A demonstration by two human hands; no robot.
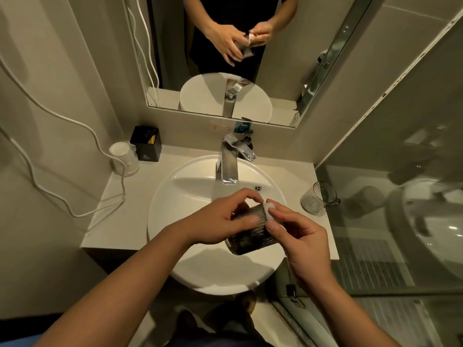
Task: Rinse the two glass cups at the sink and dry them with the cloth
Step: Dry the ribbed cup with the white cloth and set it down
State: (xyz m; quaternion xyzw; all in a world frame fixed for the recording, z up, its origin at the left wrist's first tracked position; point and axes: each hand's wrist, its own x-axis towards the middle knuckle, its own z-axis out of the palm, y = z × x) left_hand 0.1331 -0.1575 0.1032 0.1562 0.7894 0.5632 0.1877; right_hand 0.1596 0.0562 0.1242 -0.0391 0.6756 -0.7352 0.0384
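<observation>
Left hand holds glass, right hand pinches cloth; box logo unreadable.

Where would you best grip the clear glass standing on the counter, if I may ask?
Probably round the side wall of the clear glass, coming from the sink side: it stands upright, and the shower partition is close on its other side.
</observation>
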